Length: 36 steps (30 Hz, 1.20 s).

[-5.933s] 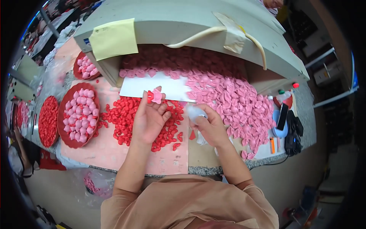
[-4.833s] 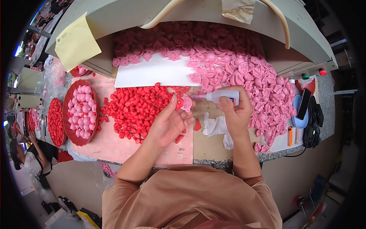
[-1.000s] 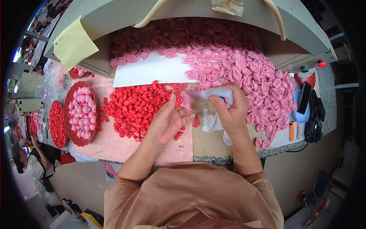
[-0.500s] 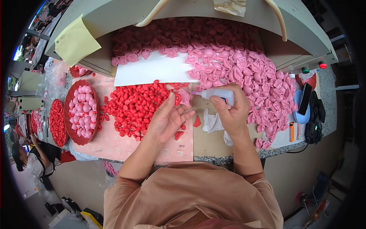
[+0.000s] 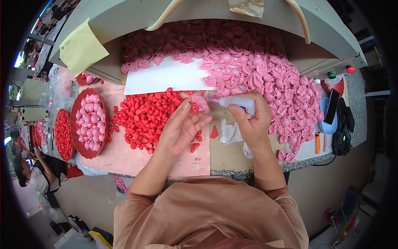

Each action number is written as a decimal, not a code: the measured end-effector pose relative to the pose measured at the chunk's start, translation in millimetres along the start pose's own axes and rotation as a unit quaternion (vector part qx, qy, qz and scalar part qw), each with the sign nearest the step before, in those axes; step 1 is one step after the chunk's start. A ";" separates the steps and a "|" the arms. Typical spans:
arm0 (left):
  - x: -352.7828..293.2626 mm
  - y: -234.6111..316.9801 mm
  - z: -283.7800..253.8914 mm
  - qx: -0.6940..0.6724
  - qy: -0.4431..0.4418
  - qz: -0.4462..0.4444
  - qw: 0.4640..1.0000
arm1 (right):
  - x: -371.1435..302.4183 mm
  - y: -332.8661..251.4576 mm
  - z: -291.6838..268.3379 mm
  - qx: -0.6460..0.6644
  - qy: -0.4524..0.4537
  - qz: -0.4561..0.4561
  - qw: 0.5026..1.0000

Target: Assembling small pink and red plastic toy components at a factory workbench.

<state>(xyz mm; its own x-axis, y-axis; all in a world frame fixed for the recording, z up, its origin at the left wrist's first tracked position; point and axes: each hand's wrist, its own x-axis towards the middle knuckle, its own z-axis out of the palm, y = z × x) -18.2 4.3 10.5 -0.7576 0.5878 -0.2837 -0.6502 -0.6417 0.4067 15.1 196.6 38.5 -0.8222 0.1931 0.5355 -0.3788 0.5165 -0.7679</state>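
Between the thumb and fingers of my left hand [image 5: 179,129] is a pink cup-shaped plastic piece [image 5: 200,102] with a wavy rim. A small red plastic piece [image 5: 194,109] sits against it in the same fingers. My right hand [image 5: 258,122] is wrapped round a translucent squeeze bottle [image 5: 236,102], tilted sideways. Its thin pink nozzle [image 5: 213,100] points left, close to the pink piece's rim; whether they touch I cannot tell. Just left of my left hand lies a heap of glossy red pieces [image 5: 145,118]. A large heap of similar pink pieces [image 5: 269,79] spreads behind and beyond my right hand.
A red tray [image 5: 77,139] of pink-and-red pieces stands at left, beside a basket of red pieces [image 5: 63,137]. A grey hood [image 5: 137,25] overhangs the back. White tissue [image 5: 230,132] lies between my arms. At right are a phone [image 5: 331,108] and an orange cutter [image 5: 317,143].
In my left fingers the pink piece has turned so its hollow side shows more, and the red piece has shifted slightly right. The bottle and my right hand have hardly moved.
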 end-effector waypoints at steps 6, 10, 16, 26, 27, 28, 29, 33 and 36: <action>-0.4 1.9 7.6 0.023 0.016 0.014 1.000 | 1.6 -4.4 1.7 0.021 0.028 -0.004 0.999; -0.2 2.3 8.8 0.024 -0.001 0.028 0.999 | 1.7 -2.7 0.2 0.017 0.018 -0.014 1.000; 0.0 2.1 8.5 0.009 -0.006 0.036 0.999 | 1.5 -1.6 -0.4 0.010 0.013 -0.030 0.999; 0.1 2.9 10.1 -0.013 -0.011 0.046 0.999 | 2.3 -1.7 1.2 0.008 0.044 -0.021 0.999; 0.2 2.9 9.7 -0.013 -0.011 0.046 0.999 | 2.4 -1.9 1.2 0.008 0.043 -0.022 0.999; 0.5 2.8 9.0 -0.016 -0.013 0.044 0.999 | 2.3 -2.4 1.1 0.004 0.045 -0.023 0.999; 0.6 2.7 8.7 -0.019 -0.016 0.042 0.999 | 2.4 -2.6 1.0 -0.001 0.047 -0.024 0.999; 0.3 2.9 9.4 -0.024 -0.017 0.044 0.999 | 2.0 -1.9 1.7 0.017 0.052 -0.022 0.998; 0.2 3.1 9.3 -0.030 -0.014 0.047 0.998 | 2.4 -3.1 1.8 0.021 0.057 -0.028 0.998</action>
<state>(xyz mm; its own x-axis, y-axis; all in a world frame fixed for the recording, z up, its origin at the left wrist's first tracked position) -19.9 7.0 19.8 -0.8138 0.5370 -0.2221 -0.5796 -0.7225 0.3768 13.6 194.1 41.5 -0.7471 0.2594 0.6120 -0.4420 0.4938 -0.7489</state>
